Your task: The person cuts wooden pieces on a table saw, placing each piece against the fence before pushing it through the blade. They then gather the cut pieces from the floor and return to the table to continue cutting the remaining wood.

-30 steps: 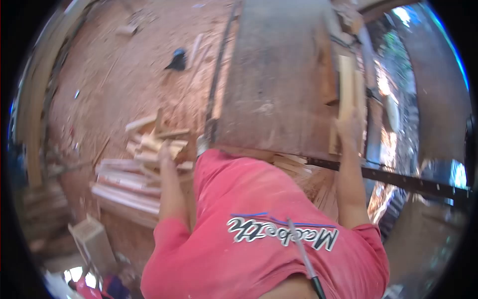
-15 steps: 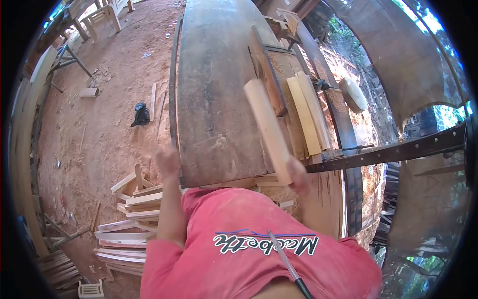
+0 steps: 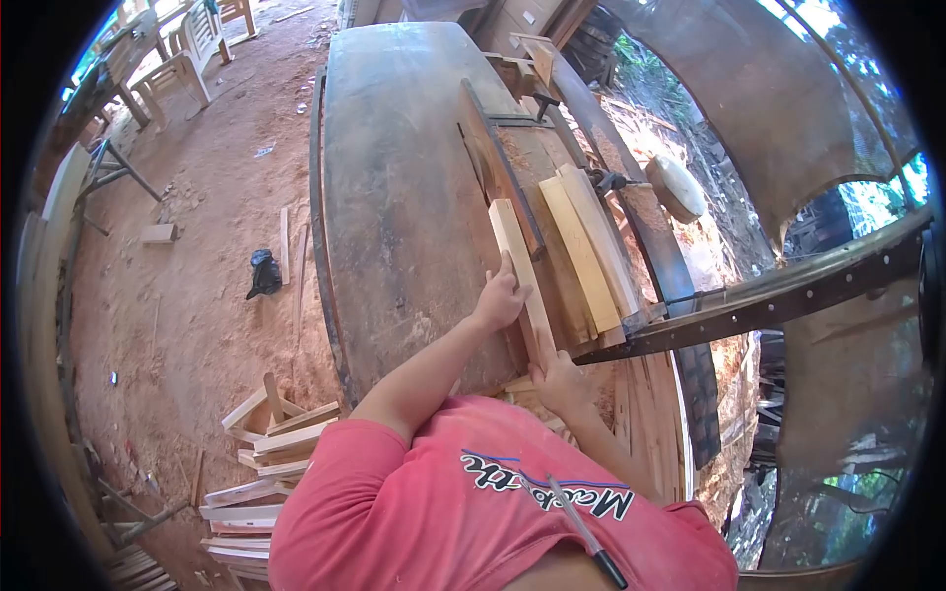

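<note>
A pale wooden plank point(image 3: 510, 232) lies lengthwise on the dark worktable point(image 3: 399, 177), close alongside an upright wooden guide board point(image 3: 505, 172). My left hand point(image 3: 502, 298) is closed around the plank near its middle, with one finger stretched along it. At the near end, my right hand point(image 3: 560, 382) grips the same plank. Just right of the guide board lie two more pale wooden pieces point(image 3: 581, 251), side by side and touching neither hand.
Stacked cut wood point(image 3: 291, 433) lies on the dirt floor at the left. A dark, riveted beam point(image 3: 769, 300) crosses at the right. Beyond the table's left edge lies a black plastic bag point(image 3: 264, 274). Plastic chairs point(image 3: 177, 74) stand at the far left.
The plank has come down from a raised tilt to lie along the guide board. My left hand has moved right from beyond the table's left edge and taken hold of it.
</note>
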{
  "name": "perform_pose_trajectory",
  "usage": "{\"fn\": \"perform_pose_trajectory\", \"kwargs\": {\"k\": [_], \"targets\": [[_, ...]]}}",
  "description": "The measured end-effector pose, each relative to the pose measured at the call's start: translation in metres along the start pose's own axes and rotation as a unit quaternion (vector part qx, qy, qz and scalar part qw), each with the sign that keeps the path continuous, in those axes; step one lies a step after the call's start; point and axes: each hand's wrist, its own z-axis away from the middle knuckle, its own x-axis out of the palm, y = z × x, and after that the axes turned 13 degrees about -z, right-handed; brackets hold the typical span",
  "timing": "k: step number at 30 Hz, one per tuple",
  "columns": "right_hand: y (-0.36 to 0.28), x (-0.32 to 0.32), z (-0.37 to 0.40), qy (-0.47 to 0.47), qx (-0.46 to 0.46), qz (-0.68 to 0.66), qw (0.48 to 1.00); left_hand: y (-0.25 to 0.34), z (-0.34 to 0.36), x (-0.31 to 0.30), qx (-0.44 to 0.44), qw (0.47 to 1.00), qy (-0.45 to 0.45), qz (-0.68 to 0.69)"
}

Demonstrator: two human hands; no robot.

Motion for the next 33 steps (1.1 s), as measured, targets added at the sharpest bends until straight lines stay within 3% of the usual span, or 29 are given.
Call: {"fn": "perform_pose_trajectory", "kwargs": {"k": [4,17,33], "targets": [[0.007,0.003,-0.015,0.034,-0.044,0.030,0.998,0.001,-0.013,-0.006,0.010,0.997,-0.075,-0.033],[0.009,0.003,-0.052,0.022,-0.070,0.058,0.996,-0.001,-0.036,-0.013,0.003,0.995,-0.086,-0.052],[-0.007,-0.002,-0.077,-0.010,-0.019,0.065,0.998,-0.013,-0.060,-0.019,0.000,0.995,-0.092,-0.045]]}}
